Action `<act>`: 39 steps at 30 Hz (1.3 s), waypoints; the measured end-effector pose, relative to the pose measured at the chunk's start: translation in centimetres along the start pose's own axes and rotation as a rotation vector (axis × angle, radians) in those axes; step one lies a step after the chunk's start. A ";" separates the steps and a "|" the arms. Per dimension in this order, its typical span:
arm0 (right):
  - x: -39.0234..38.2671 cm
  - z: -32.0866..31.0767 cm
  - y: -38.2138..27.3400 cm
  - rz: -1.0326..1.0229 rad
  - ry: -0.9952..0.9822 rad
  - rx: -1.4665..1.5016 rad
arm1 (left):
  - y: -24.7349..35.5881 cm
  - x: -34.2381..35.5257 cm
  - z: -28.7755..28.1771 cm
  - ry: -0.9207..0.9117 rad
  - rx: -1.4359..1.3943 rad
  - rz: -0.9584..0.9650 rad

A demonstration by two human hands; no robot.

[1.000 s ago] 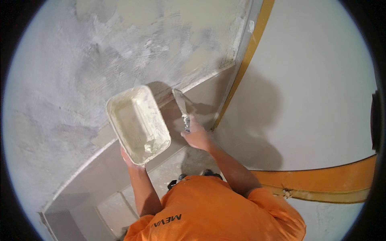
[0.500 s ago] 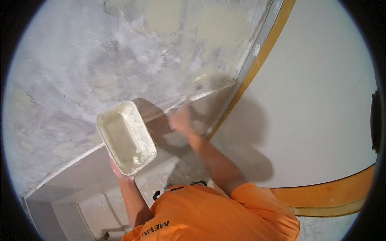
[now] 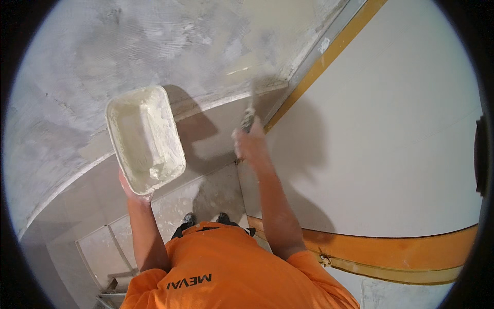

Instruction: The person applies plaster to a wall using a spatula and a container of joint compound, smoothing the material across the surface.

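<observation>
My left hand point(image 3: 133, 188) grips a cream rectangular tub point(image 3: 167, 131) at its near end, with its open side facing me. Pale filler coats the inside walls, and a lump lies near the close end. To the right, my right hand point(image 3: 251, 144) is closed round the dark, filler-caked handle of a putty knife point(image 3: 248, 119). Its blade points away from me and is smeared by motion. Beyond it stands the grey wall point(image 3: 154, 38), patched with pale filler. A small light streak shows on that wall near the blade, which looks apart from it.
A smooth pale panel point(image 3: 391, 129) fills the right side, edged by a yellow-brown strip point(image 3: 334, 49). An orange band point(image 3: 401, 250) curves along its near edge. A ledge point(image 3: 216, 126) runs under the wall. My dark shoes point(image 3: 189, 218) stand on the stained floor below.
The view has shifted, so more floor and my shoes show. My right hand has drawn the putty knife back from the wall, turning it upright. The tub sits further left.
</observation>
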State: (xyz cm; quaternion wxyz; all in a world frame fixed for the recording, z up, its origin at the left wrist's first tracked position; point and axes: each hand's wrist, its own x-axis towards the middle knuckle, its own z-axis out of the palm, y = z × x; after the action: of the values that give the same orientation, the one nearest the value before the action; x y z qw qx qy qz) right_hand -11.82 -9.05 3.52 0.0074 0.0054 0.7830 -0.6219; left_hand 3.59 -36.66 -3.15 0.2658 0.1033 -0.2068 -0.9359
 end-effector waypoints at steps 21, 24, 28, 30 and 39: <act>-6.4 8.2 3.4 -0.290 -0.438 -0.413 | 1.0 -1.2 2.1 0.241 0.254 0.292; -6.7 4.6 3.5 -0.054 -0.530 -0.355 | 0.8 -0.2 1.6 -0.047 -0.018 0.050; -4.0 2.1 4.0 -0.073 -0.318 0.007 | 1.1 0.7 0.5 -0.309 -0.127 -0.046; -1.2 0.9 1.9 0.026 -0.264 0.248 | 1.4 -0.3 1.7 -0.223 -0.086 -0.009; 10.6 4.2 -1.8 0.071 -0.086 -0.083 | 1.8 -3.3 2.7 0.147 0.070 0.187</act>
State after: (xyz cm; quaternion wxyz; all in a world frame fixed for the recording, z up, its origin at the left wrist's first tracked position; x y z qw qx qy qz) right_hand -22.43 -13.54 4.18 0.0630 0.0061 0.8064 -0.5880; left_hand 6.39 -35.40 0.30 0.3625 0.1613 -0.2280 -0.8892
